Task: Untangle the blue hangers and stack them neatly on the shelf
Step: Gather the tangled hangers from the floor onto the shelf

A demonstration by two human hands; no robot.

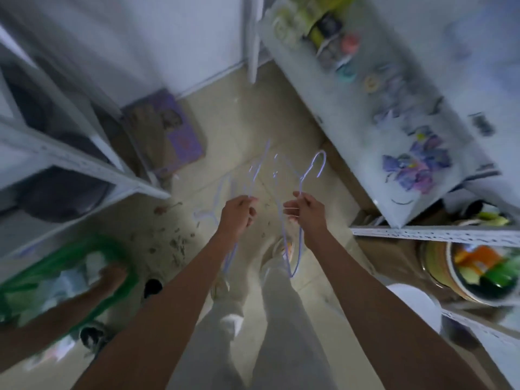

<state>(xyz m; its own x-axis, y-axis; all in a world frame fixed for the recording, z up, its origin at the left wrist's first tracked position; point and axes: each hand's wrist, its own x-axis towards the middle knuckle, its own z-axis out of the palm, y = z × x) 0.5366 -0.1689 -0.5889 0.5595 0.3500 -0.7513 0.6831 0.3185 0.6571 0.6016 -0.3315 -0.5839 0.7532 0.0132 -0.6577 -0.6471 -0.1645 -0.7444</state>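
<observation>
Thin blue wire hangers hang in front of me over the floor, blurred by motion. My left hand grips one bunch of blue hangers whose wires stick up and trail down past my wrist. My right hand pinches another blue hanger just below its hook, and its loop hangs down to my shoes. The two hands are a little apart at the same height. How many hangers each bunch holds is too blurred to tell. A white shelf slants along the right.
White metal shelving stands at left with dark items under it. A purple box leans by the wall. Another person's arm reaches into a green bag at lower left. Debris litters the floor. Bowls and a white lid sit at lower right.
</observation>
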